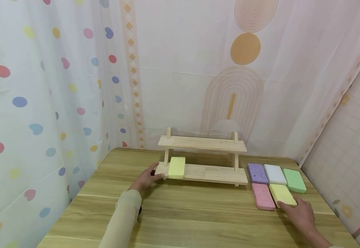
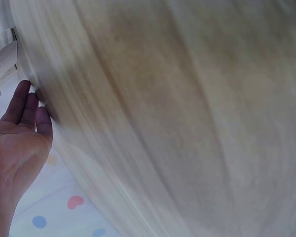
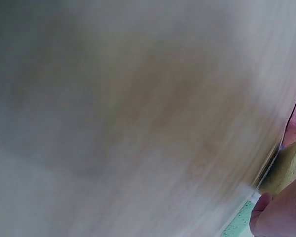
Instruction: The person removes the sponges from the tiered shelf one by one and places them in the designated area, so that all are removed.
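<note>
A two-tier wooden shelf (image 1: 211, 173) stands on the table, with a yellow sponge (image 1: 177, 167) leaning at the left of its lower tier. My left hand (image 1: 146, 179) rests at the left end of that lower tier, thumb in front; in the left wrist view its fingers (image 2: 27, 106) look straight and relaxed. At the right, my right hand (image 1: 301, 212) holds a second yellow sponge (image 1: 281, 194) by its near end, thumb on one edge and fingers on the other. That sponge lies among the others. The right wrist view shows only part of the hand.
Around the held sponge lie a purple sponge (image 1: 257, 173), a white sponge (image 1: 275, 174), a green sponge (image 1: 295, 180) and a pink sponge (image 1: 263, 196). The shelf's upper tier (image 1: 201, 143) sits farther back. A patterned curtain (image 1: 180, 96) hangs behind the wooden table (image 1: 198, 217).
</note>
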A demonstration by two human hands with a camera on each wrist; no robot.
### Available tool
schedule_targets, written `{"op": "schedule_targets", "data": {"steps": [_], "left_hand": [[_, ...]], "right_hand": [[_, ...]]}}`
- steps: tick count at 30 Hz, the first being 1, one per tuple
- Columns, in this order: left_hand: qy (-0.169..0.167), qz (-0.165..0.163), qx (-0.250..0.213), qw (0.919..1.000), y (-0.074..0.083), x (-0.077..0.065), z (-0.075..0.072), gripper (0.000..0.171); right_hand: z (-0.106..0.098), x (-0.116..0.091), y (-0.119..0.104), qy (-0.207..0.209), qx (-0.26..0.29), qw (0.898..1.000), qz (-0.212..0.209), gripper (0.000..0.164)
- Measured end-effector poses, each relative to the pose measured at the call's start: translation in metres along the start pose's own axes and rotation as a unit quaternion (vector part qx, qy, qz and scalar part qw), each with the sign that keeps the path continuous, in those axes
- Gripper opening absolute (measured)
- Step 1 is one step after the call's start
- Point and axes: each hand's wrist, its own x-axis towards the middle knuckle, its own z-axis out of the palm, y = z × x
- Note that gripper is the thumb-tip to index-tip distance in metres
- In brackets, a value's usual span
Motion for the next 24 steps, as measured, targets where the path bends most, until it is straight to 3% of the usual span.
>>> {"op": "schedule_targets", "data": {"steps": [11,15,18,19,22,24], "left_hand": [[-0.001,0.002,0.006,1.0000,0.000,0.000,-0.001,0.081],[0.000,0.004,0.009,0.9999,0.000,0.000,-0.001,0.081],[0.000,0.005,0.009,0.9999,0.000,-0.001,-0.001,0.081],[0.000,0.006,0.008,1.0000,0.000,-0.001,-0.001,0.081],[0.001,0.006,0.011,0.9999,-0.001,0.000,-0.001,0.081],[0.002,0.005,0.012,0.9999,-0.001,0.000,-0.001,0.082]], "right_hand": [[-0.004,0.002,-0.004,-0.025,-0.037,0.999,0.014,0.093],[-0.003,0.002,-0.006,-0.008,-0.035,0.999,0.002,0.087],[-0.003,0.001,-0.008,0.004,-0.028,1.000,0.000,0.065],[-0.003,0.001,-0.010,0.006,-0.025,1.000,-0.002,0.065],[-0.004,0.002,-0.014,0.000,-0.014,1.000,0.005,0.067],[-0.005,0.002,-0.017,-0.003,-0.007,1.000,0.002,0.081]]}}
